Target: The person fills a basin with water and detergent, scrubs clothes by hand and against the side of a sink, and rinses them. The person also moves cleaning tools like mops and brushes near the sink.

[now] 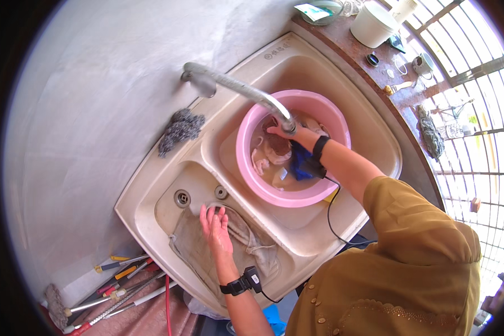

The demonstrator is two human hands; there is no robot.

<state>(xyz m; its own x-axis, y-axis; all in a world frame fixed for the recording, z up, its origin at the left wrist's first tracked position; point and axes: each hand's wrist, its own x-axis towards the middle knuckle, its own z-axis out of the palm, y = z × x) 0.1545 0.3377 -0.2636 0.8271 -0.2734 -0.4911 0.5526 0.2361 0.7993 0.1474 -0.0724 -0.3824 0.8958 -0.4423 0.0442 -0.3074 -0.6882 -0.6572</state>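
Note:
A pink plastic basin (292, 201) stands in the right-hand bowl of a double sink, with cloudy water and soaked cloths (277, 154) in it. My right hand (287, 129) reaches into this basin beneath the metal faucet (252, 93), which partly hides it; whether its fingers grip a cloth cannot be told. Dark blue cloth (301, 161) lies under that wrist. Over the other bowl, my left hand (215, 229) is raised with its fingers apart and holds nothing. Below it a wet greyish cloth (199, 248) is spread across the bowl near the drain (182, 198).
A dark grey rag (181, 130) lies on the sink's back rim. A white bucket (373, 25), a brush (399, 87) and a cup (423, 65) stand or lie on the window ledge. Several long-handled tools (122, 294) lie at lower left. Cables run from both wrist straps.

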